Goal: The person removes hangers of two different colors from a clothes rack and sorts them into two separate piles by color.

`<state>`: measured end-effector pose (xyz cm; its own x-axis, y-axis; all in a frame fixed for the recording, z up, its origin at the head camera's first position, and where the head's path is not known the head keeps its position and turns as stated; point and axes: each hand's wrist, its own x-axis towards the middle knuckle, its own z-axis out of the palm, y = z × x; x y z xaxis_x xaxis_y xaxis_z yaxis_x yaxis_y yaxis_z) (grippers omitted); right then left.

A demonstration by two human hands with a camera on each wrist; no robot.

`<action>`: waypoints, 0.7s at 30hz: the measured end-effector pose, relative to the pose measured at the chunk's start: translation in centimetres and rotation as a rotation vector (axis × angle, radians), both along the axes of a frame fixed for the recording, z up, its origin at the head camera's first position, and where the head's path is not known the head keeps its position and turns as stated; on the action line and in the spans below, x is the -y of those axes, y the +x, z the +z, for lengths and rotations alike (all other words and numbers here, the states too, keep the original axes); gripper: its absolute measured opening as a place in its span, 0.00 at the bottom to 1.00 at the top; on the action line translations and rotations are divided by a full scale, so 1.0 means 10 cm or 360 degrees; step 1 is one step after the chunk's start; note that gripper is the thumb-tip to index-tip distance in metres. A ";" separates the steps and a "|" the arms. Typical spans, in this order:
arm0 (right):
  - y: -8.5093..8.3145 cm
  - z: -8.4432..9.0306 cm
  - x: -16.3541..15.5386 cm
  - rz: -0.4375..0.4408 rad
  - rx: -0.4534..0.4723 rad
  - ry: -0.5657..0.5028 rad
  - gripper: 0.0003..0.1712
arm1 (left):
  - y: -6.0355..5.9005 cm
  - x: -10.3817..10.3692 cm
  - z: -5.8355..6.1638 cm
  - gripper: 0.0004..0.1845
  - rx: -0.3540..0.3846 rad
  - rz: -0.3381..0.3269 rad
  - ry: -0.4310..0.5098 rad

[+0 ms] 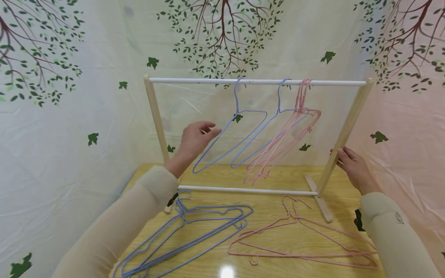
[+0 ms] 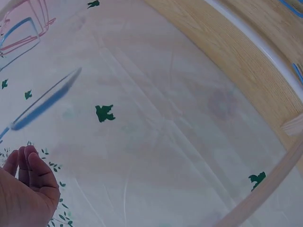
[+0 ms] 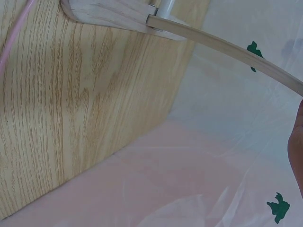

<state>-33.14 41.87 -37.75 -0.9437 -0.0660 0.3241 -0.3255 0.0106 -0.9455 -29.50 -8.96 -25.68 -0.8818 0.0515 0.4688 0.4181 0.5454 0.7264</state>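
On the white top rail (image 1: pixel 194 81) of a small wooden clothes rack hang two blue hangers, the left one (image 1: pixel 237 98) apart from the other (image 1: pixel 279 96), and some pink hangers (image 1: pixel 301 96) bunched to the right. My left hand (image 1: pixel 196 139) is raised beside the left blue hanger, fingers loosely bent and nothing between them; the left wrist view shows that hanger (image 2: pixel 45 109) blurred beyond the fingertips. With my right hand (image 1: pixel 358 172) I hold the rack's right wooden post (image 1: pixel 349 131), thumb in front; only an edge of this hand (image 3: pixel 297 146) shows in the right wrist view.
Several blue hangers (image 1: pixel 208 235) lie overlapped at the front left of the wooden table (image 1: pixel 271 235). Pink hangers (image 1: pixel 295 255) lie at the front right, near the rack's right foot (image 1: pixel 323 208). A lower white bar (image 1: pixel 243 189) joins the posts. Printed cloth hangs behind.
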 end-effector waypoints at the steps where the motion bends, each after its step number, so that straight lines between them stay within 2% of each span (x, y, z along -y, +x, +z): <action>1: 0.00 0.00 0.00 0.0002 -0.0007 -0.0010 0.23 | 0.00 -0.03 -0.01 0.20 0.0003 -0.0001 0.0002; 12: 0.01 0.00 0.00 -0.0039 0.0036 0.0046 0.32 | 0.00 -0.13 -0.07 0.18 0.0005 -0.0003 -0.0063; 21: 0.00 0.01 0.00 -0.0037 0.0055 0.0024 0.36 | 0.00 -0.10 -0.11 0.10 -0.0049 0.0113 -0.0028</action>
